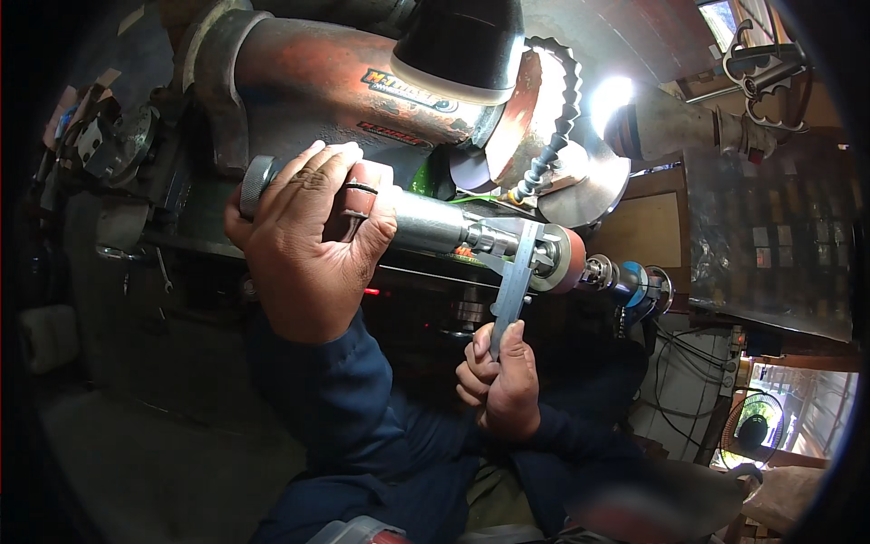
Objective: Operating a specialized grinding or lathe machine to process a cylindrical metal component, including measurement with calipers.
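My left hand (313,231) is closed over a machine part made up of a thick metal cylinder (426,222), a reddish-brown block (356,204) and a knurled round end (258,181). My right hand (504,376) grips a steel sliding caliper (514,295) by its lower end. The caliper stands nearly upright, its jaws up at a slim shiny shaft (492,239) that extends from the cylinder. Just right of the jaws sits a reddish wheel-shaped part (569,260). Whether the jaws touch the shaft I cannot tell.
Behind my hands lies a worn red machine housing (308,72), with a black lamp shade (458,45) above it. A ribbed flexible hose (544,163) hangs beside a metal disc (594,186). Cables (689,372) and a fan (754,431) are at the right; wrenches (164,270) hang at the left.
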